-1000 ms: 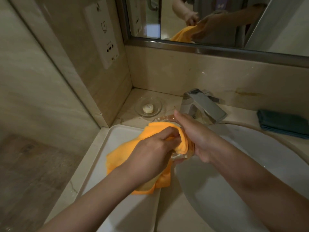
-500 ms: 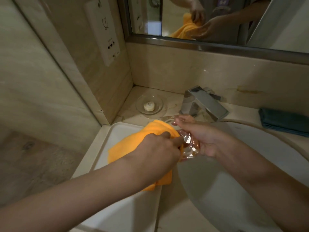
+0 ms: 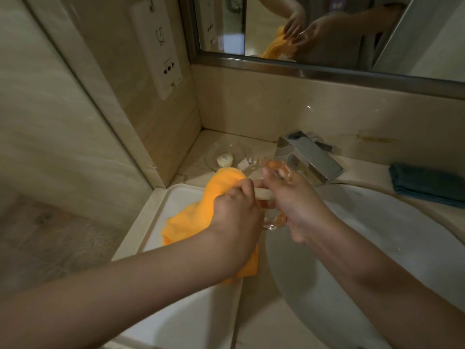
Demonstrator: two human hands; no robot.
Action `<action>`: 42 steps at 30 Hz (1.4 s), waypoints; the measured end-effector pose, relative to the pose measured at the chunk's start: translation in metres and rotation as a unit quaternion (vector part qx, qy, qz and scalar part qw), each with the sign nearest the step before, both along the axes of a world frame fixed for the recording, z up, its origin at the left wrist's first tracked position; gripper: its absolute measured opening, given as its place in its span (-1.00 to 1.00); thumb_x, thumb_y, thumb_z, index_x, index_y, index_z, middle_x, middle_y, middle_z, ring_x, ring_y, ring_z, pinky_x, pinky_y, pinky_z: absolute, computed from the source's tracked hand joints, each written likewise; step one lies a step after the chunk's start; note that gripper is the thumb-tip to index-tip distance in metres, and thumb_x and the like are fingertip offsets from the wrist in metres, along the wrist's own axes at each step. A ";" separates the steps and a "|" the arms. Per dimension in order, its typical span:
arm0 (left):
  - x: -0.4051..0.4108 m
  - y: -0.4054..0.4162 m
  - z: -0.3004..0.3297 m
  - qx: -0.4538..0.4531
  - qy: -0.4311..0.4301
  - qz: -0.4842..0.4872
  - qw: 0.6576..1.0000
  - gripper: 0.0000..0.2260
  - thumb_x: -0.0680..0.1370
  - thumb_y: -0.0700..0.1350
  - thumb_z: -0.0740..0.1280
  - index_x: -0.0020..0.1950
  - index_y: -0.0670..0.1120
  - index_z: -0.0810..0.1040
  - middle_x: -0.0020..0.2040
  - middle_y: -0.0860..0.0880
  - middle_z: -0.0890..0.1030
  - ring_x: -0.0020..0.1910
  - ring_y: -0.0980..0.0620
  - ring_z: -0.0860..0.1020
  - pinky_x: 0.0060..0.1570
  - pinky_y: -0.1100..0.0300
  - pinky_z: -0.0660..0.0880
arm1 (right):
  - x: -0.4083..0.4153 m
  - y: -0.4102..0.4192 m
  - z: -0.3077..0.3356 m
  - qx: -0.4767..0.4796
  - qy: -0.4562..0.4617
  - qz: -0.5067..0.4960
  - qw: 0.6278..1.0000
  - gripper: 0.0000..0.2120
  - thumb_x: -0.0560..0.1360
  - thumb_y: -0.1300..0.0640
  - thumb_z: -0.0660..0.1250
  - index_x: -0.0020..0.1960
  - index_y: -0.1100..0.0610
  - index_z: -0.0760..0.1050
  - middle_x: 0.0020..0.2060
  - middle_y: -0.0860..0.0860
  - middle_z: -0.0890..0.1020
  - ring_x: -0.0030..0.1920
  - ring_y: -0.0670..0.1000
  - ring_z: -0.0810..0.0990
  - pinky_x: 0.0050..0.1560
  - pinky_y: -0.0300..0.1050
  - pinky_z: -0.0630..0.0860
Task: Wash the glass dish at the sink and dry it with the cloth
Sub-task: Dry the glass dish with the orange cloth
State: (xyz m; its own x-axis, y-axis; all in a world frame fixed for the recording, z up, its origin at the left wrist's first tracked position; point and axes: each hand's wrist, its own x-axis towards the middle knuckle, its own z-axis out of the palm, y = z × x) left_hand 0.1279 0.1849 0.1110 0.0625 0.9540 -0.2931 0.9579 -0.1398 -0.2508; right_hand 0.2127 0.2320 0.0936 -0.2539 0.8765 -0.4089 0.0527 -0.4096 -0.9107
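Note:
My right hand (image 3: 297, 205) holds the clear glass dish (image 3: 254, 170) upright above the left edge of the white sink basin (image 3: 377, 235), fingers curled around its rim. My left hand (image 3: 236, 215) grips the orange cloth (image 3: 198, 212) and presses it against the dish's left side. The cloth hangs down over a white tray (image 3: 161, 212). The lower part of the dish is hidden behind my hands.
A chrome faucet (image 3: 309, 157) stands just behind the dish. A second glass dish with a small soap (image 3: 224, 159) sits in the counter corner. A folded dark teal cloth (image 3: 427, 185) lies at the right. A mirror (image 3: 327, 28) and wall socket (image 3: 157, 46) are above.
The cloth has slid off the dish's top toward the left, exposing more of the glass. Both hands have risen slightly and my right hand has turned the dish.

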 end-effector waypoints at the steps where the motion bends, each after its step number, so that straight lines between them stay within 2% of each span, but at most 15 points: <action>1: -0.001 0.002 0.001 0.012 -0.022 0.012 1.000 -0.68 0.62 -0.20 0.07 0.36 -0.25 0.31 0.34 -0.24 0.21 0.24 -0.17 0.40 -0.23 0.17 0.26 | -0.001 -0.001 0.000 0.008 0.006 -0.015 1.000 -0.80 0.56 -0.03 0.20 0.15 -0.08 0.47 -0.04 -0.06 0.63 -0.28 -0.07 0.61 -0.22 -0.12 0.45; 5: -0.009 0.011 0.008 0.047 -0.171 0.063 0.982 -0.72 0.55 -0.31 0.13 0.26 -0.23 0.38 0.26 -0.20 0.30 0.05 -0.15 0.52 -0.18 0.15 0.35 | -0.003 -0.008 -0.004 0.047 0.010 -0.061 0.997 -0.76 0.55 -0.02 0.20 0.19 -0.03 0.48 -0.06 -0.18 0.60 -0.19 -0.25 0.63 -0.21 -0.09 0.57; 8: -0.021 0.017 0.006 0.069 -0.355 0.097 0.927 -0.80 0.54 -0.33 0.14 0.09 -0.23 0.49 0.10 -0.17 0.39 0.02 -0.10 0.45 -0.13 0.35 0.29 | -0.006 -0.010 -0.007 0.087 0.006 -0.101 0.991 -0.82 0.53 -0.04 0.23 0.12 -0.11 0.44 0.11 -0.05 0.60 0.06 0.00 0.61 0.02 0.17 0.59; 12: -0.037 0.020 0.002 0.030 -0.586 0.169 0.792 -0.84 0.55 -0.29 0.16 -0.15 -0.28 0.50 -0.09 -0.20 0.44 -0.12 -0.06 0.41 -0.16 0.29 0.33 | -0.011 -0.016 -0.008 0.165 -0.024 -0.110 0.980 -0.71 0.43 -0.14 0.25 0.15 -0.23 0.37 0.16 -0.02 0.56 0.11 0.05 0.60 0.07 0.21 0.56; 15: -0.040 0.013 0.005 -0.021 -0.725 0.216 0.654 -0.81 0.58 -0.29 0.15 -0.02 -0.37 0.52 -0.13 -0.23 0.53 -0.17 -0.11 0.50 -0.10 0.05 0.43 | -0.011 -0.021 -0.012 0.206 -0.054 -0.104 0.972 -0.70 0.49 -0.05 0.24 0.22 -0.12 0.38 0.09 0.00 0.58 0.06 0.05 0.61 0.06 0.17 0.56; 17: -0.042 0.010 0.006 -0.040 -0.754 0.224 0.616 -0.80 0.59 -0.32 0.13 0.01 -0.36 0.53 -0.11 -0.21 0.56 -0.15 -0.12 0.53 -0.11 0.09 0.48 | -0.009 -0.023 -0.015 0.233 -0.076 -0.097 0.965 -0.70 0.54 0.07 0.22 0.26 0.01 0.39 0.09 0.03 0.58 0.03 -0.01 0.59 0.06 -0.04 0.56; 19: -0.042 0.008 0.005 -0.026 -0.751 0.203 0.628 -0.80 0.58 -0.34 0.14 -0.03 -0.34 0.56 -0.07 -0.17 0.55 -0.11 -0.11 0.54 -0.09 0.13 0.51 | -0.007 -0.025 -0.016 0.243 -0.094 -0.073 0.963 -0.69 0.54 0.09 0.21 0.28 0.04 0.38 0.04 -0.02 0.58 -0.08 -0.14 0.56 -0.11 -0.42 0.49; 21: -0.043 0.006 0.002 0.005 -0.716 0.190 0.671 -0.80 0.56 -0.34 0.18 -0.02 -0.27 0.61 0.08 -0.15 0.49 0.06 -0.07 0.51 0.11 0.13 0.47 | -0.005 -0.025 -0.016 0.238 -0.100 -0.040 0.965 -0.67 0.54 0.05 0.22 0.29 0.04 0.36 -0.10 -0.13 0.55 -0.16 -0.27 0.51 -0.23 -0.55 0.42; 23: -0.042 0.004 0.001 0.020 -0.678 0.160 0.717 -0.77 0.55 -0.34 0.21 0.01 -0.16 0.64 0.16 -0.11 0.42 0.14 0.04 0.46 0.17 0.24 0.42 | -0.003 -0.025 -0.015 0.233 -0.084 -0.015 0.969 -0.64 0.51 -0.03 0.24 0.27 0.01 0.36 -0.12 -0.15 0.54 -0.13 -0.21 0.56 -0.17 -0.42 0.52; 26: -0.044 0.001 0.006 0.021 -0.649 0.082 0.756 -0.73 0.56 -0.35 0.19 0.00 -0.10 0.64 0.14 -0.06 0.40 0.07 0.20 0.44 0.02 0.49 0.38 | 0.001 -0.026 -0.012 0.202 -0.037 0.018 0.978 -0.62 0.40 -0.17 0.24 0.17 -0.08 0.37 -0.05 -0.12 0.58 -0.03 -0.04 0.63 -0.19 0.05 0.65; 32: -0.049 -0.002 -0.001 0.016 -0.576 -0.049 0.816 -0.71 0.50 -0.37 0.17 0.07 -0.17 0.62 0.09 0.03 0.41 0.09 0.26 0.39 0.12 0.51 0.26 | 0.007 -0.016 -0.008 0.129 0.031 0.030 0.991 -0.71 0.39 -0.20 0.16 -0.04 -0.07 0.48 -0.15 -0.11 0.61 -0.12 -0.08 0.62 -0.39 -0.30 0.55; 34: -0.050 -0.005 -0.004 0.004 -0.549 -0.083 0.831 -0.68 0.48 -0.38 0.17 0.07 -0.14 0.62 0.07 0.12 0.37 0.06 0.36 0.35 0.07 0.56 0.22 | 0.008 -0.013 -0.008 0.111 0.024 0.037 0.993 -0.68 0.38 -0.24 0.13 -0.03 -0.10 0.50 -0.11 -0.06 0.64 -0.05 -0.02 0.64 -0.35 -0.23 0.58; 36: -0.051 -0.006 -0.007 -0.005 -0.518 -0.107 0.849 -0.66 0.46 -0.39 0.18 0.07 -0.11 0.62 0.06 0.13 0.37 0.06 0.40 0.33 0.06 0.56 0.22 | 0.009 -0.013 -0.009 0.094 0.018 0.053 0.994 -0.61 0.33 -0.29 0.12 0.01 -0.14 0.51 -0.08 -0.02 0.65 0.02 0.03 0.64 -0.13 0.02 0.63; 38: -0.053 -0.008 -0.006 -0.004 -0.479 -0.126 0.869 -0.66 0.45 -0.40 0.20 0.07 -0.10 0.63 0.07 0.06 0.40 0.07 0.34 0.35 0.05 0.53 0.25 | 0.009 -0.013 -0.008 0.081 0.025 0.054 0.995 -0.63 0.31 -0.30 0.12 -0.05 -0.16 0.52 -0.10 -0.03 0.65 0.01 0.04 0.64 0.01 0.18 0.58; 42: -0.054 -0.017 -0.005 0.008 -0.313 -0.123 0.942 -0.57 0.49 -0.35 0.16 0.21 0.06 0.52 0.27 0.07 0.34 0.16 -0.01 0.38 0.10 0.14 0.41 | 0.009 -0.014 -0.012 0.046 0.039 0.050 0.997 -0.62 0.30 -0.31 0.11 0.01 -0.19 0.48 -0.02 -0.14 0.64 -0.03 0.06 0.65 -0.05 0.20 0.60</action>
State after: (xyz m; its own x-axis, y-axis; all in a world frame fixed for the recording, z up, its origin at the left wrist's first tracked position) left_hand 0.0737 0.1684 0.1061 0.4384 0.8919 -0.1110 0.8579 -0.3784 0.3475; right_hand 0.2221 0.2183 0.0820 -0.3696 0.8783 -0.3033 0.0168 -0.3201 -0.9472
